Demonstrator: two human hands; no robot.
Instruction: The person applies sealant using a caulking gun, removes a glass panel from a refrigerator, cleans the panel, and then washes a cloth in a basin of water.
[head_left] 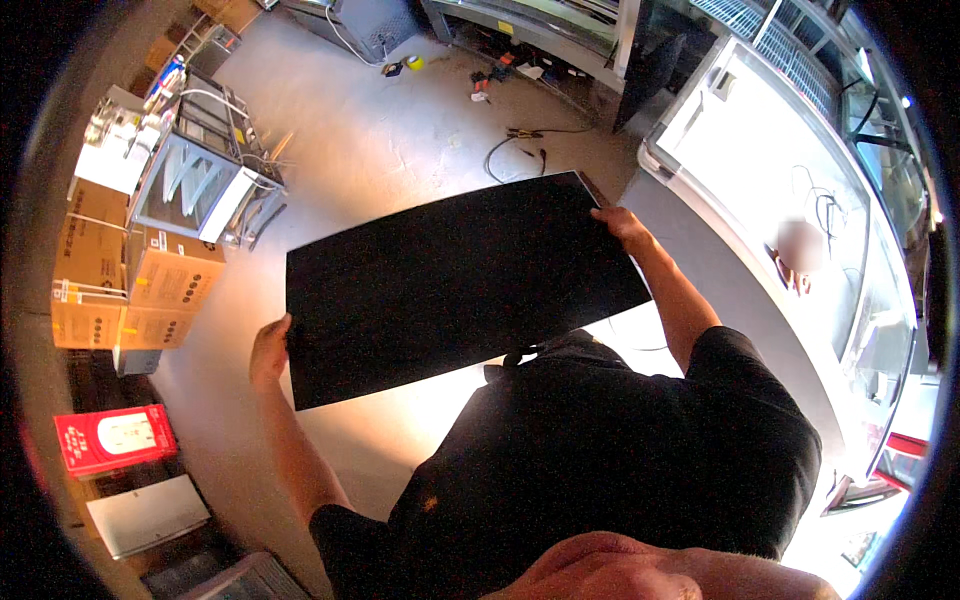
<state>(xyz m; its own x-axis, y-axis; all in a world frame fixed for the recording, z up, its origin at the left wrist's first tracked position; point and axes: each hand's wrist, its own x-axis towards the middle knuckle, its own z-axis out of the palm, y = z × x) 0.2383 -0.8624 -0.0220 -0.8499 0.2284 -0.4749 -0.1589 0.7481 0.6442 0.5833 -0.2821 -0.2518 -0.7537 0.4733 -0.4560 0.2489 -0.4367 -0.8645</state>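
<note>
Carrying seems the step: left hand (268, 350) and right hand (620, 225) grip opposite edges of a black rectangular panel (460, 285), level above the concrete floor (380, 150); next needs steady, even holding.

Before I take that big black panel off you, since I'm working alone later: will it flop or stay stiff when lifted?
Probably stiff: the black panel spans flat between the left hand and right hand with no visible sag. Likely light for its size, since it looks thin and each grip is only at an edge. Its width may make it awkward for one person.
</note>
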